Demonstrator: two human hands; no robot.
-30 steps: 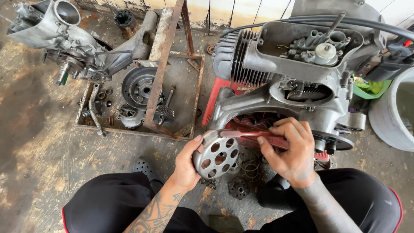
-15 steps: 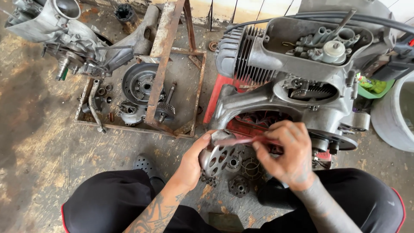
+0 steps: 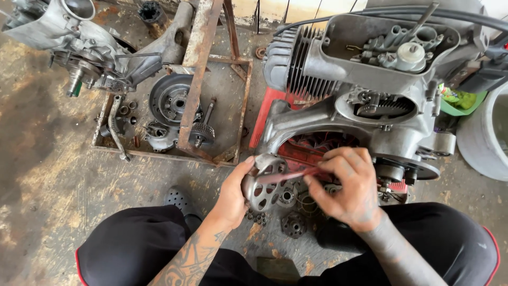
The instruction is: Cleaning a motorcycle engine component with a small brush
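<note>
- Your left hand (image 3: 233,193) is closed around the left rim of a round perforated metal drum (image 3: 264,182), thumb over the top edge and fingers curled beneath, holding it tilted just in front of the engine's open side.
- Your right hand (image 3: 346,188) is just to the right of the drum, fingers pinched shut on a thin red tool (image 3: 293,175) whose far end lies across the drum's face; how the tip meets the metal you cannot tell.
- Directly below both hands, on the stained concrete floor (image 3: 47,201), lie small loose parts (image 3: 293,225): a dark toothed hub and a few rings and nuts, near your knees in black trousers (image 3: 132,249).
- Just beyond your right hand sits the grey engine casing (image 3: 391,132), its opening showing red inside, with a round pulley (image 3: 407,169) sticking out to the right of your knuckles.
- Above that, the finned cylinder (image 3: 296,69) and an open cover with exposed gear teeth (image 3: 381,108) stand further away.
- Beyond your left hand, well apart, a rusty metal frame (image 3: 198,69) lies over a shallow tray (image 3: 159,154) holding a round clutch-like disc (image 3: 172,100), a small gear (image 3: 201,132) and scattered bolts.
- Furthest to the upper left of your left hand rests a second grey engine case (image 3: 63,32).
- Far right of your right hand, a pale bucket (image 3: 484,137) and a green container (image 3: 460,100) stand at the edge.
</note>
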